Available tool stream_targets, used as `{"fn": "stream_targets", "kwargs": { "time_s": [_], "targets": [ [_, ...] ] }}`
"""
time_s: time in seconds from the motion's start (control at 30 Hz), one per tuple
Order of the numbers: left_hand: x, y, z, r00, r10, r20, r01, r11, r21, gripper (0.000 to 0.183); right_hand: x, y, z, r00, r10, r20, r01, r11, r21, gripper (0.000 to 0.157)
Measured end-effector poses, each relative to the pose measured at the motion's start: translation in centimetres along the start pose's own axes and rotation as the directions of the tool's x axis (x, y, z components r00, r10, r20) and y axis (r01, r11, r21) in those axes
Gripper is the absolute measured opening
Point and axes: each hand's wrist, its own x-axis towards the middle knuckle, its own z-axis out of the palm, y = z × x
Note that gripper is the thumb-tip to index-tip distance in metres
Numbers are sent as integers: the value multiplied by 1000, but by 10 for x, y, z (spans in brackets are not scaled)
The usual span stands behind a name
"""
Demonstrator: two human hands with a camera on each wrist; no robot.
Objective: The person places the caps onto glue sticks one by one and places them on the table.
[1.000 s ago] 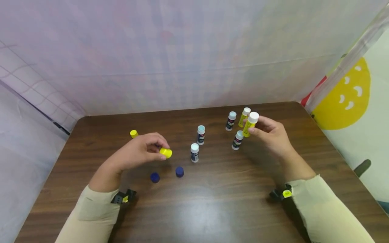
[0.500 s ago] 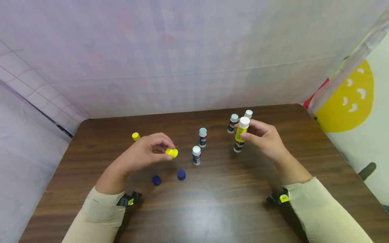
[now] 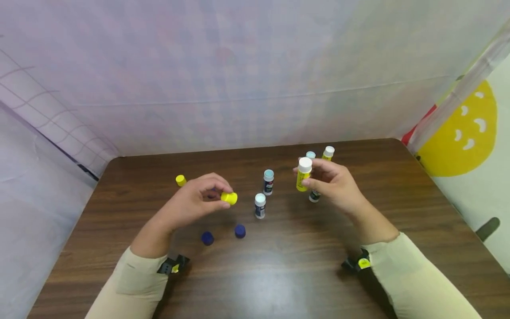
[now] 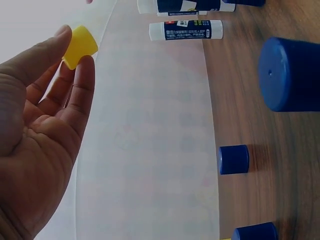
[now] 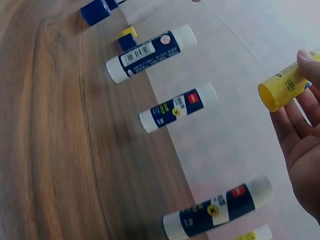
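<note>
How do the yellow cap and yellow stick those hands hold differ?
The yellow cap is short; the yellow stick is longer. The cap looks plain; the stick has printing and a white top. The left hand holds the cap, the right hand the stick. Both are held aloft.

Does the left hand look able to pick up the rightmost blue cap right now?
Probably not just yet: the left hand pinches a yellow cap. Otherwise the way looks free, with the rightmost blue cap uncovered on the table nearby.
</note>
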Motion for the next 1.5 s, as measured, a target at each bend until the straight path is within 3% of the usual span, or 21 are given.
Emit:
{"fn": "stream_targets", "kwargs": {
  "time_s": [0.33,0.8,1.03,1.37,1.5],
  "targets": [
    [0,2,1,998,49,-30,-49,999,25,28,-1,0,12,1000,5,3,-5,997,-79,38],
    [-1,11,0,989,80,-125,-70,994,83,29,6,-3,26,994,-69,86,74,996,-56,38],
    [-2,12,2,984,105,-147,-93,992,81,29,5,-6,28,994,-50,96,56,997,-61,45],
    [-1,18,8,977,164,-137,-153,984,90,30,1,-9,24,995,-21,94,27,998,-62,37],
    [-3,22,9,976,158,-152,-142,984,110,30,0,-10,23,996,-19,82,26,996,-84,38]
  ]
}}
